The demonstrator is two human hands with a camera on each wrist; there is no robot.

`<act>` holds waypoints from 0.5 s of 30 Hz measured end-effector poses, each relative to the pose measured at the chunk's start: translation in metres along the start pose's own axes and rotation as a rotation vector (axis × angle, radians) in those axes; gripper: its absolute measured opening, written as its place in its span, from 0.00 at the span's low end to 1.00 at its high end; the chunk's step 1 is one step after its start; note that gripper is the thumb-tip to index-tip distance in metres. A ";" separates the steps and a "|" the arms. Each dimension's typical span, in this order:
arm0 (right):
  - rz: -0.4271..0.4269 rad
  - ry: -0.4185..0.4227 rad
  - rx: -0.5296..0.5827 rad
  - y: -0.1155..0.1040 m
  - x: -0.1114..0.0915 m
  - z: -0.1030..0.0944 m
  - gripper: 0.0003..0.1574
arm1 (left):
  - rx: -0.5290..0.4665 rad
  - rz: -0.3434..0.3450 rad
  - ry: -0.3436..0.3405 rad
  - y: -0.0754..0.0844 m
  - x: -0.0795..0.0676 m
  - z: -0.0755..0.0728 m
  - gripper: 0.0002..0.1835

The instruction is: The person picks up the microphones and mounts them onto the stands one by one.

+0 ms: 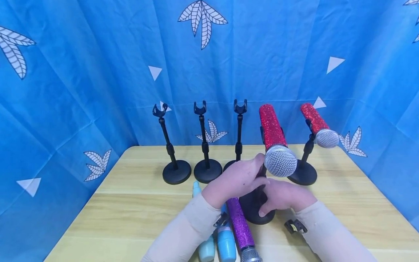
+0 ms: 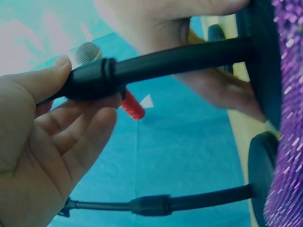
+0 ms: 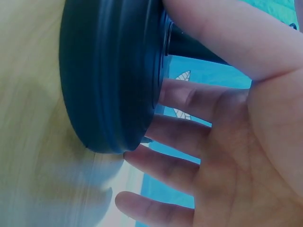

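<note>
A black microphone stand (image 1: 251,208) holds a red glitter microphone (image 1: 272,125) whose silver mesh head points toward me. My left hand (image 1: 237,178) grips the stand's upright. In the left wrist view, the thumb and fingers of that hand pinch the thick collar (image 2: 90,80) on the pole. Lower down, my right hand (image 1: 286,194) holds the round base, with its thumb over the top. The right wrist view shows the fingertips (image 3: 139,153) against the edge of the base (image 3: 111,80), close to the tabletop.
Behind are three bare stands, left (image 1: 176,171), middle (image 1: 207,171) and right (image 1: 239,134). Another stand (image 1: 302,174) at right carries a red microphone (image 1: 315,118). Near the left forearm lie a purple microphone (image 1: 240,225), a blue bottle-like item (image 1: 226,245) and a pale teal one (image 1: 207,251).
</note>
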State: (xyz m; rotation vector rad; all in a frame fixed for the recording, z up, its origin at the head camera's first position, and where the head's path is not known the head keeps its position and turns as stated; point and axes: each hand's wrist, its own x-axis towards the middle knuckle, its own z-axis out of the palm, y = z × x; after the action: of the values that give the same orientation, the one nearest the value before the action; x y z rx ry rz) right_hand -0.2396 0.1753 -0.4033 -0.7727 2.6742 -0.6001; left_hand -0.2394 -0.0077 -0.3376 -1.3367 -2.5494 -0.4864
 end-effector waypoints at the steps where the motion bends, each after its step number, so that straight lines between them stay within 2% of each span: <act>1: -0.009 -0.001 0.001 0.001 0.001 0.000 0.56 | 0.005 0.004 -0.009 0.000 0.000 -0.002 0.23; 5: -0.067 0.002 0.031 0.003 0.002 -0.001 0.55 | -0.018 0.019 -0.073 0.000 -0.002 -0.006 0.24; 8: -0.075 -0.006 0.055 0.004 0.002 -0.001 0.58 | -0.044 0.023 -0.094 0.001 -0.002 -0.006 0.26; 10: -0.058 -0.018 0.061 0.004 0.002 -0.001 0.57 | -0.033 0.012 -0.081 0.002 -0.002 -0.005 0.27; 15: -0.011 -0.028 0.040 0.002 0.001 -0.001 0.51 | 0.061 -0.004 0.006 0.004 -0.002 -0.001 0.25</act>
State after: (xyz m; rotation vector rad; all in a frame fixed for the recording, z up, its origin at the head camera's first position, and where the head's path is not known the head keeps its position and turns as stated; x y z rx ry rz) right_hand -0.2416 0.1766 -0.4034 -0.7804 2.6261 -0.6385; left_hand -0.2346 -0.0077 -0.3367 -1.3066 -2.5412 -0.4091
